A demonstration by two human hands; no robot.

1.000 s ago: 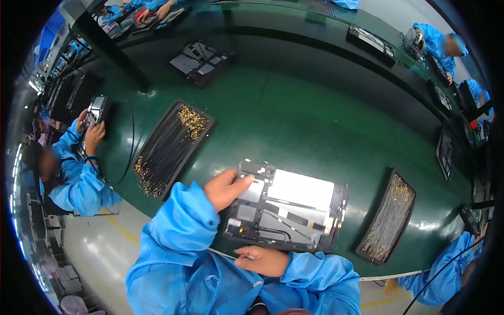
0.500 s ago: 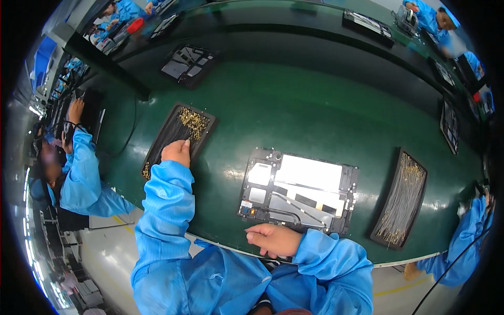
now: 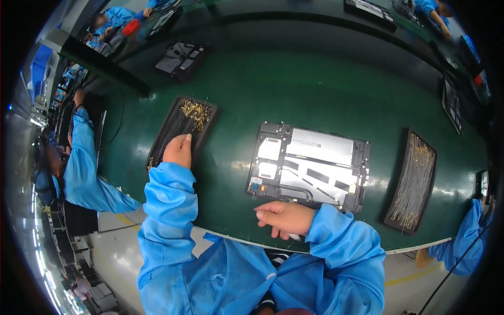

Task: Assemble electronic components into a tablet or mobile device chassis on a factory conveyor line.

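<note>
My left hand (image 3: 178,151) reaches over a dark tray (image 3: 153,135) at the left, its thumb and fingers pinched together. Whether it has hold of one of the thin black cables (image 3: 177,122) in there is too small to see. Gold-coloured connector ends (image 3: 197,114) heap up at the tray's far end. My right hand (image 3: 286,218) is curled in front of the near edge of an opened tablet-like device (image 3: 320,144). A small whitish thing (image 3: 294,237) shows under that hand, and I cannot make out what it grips. The device lies flat, showing silver panels, black strips and a cable.
Another dark tray (image 3: 388,216), with grey cables (image 3: 415,184) ending in gold tips, stands at the right. A second opened device (image 3: 181,59) lies at the far left near a dark post (image 3: 110,68). Co-workers in blue sleeves (image 3: 84,163) sit on both sides and across.
The view has shifted, so the device and right tray appear higher and farther right. My left hand stays pinched over its tray; my right stays curled by the device. The left co-worker's arm has moved.
</note>
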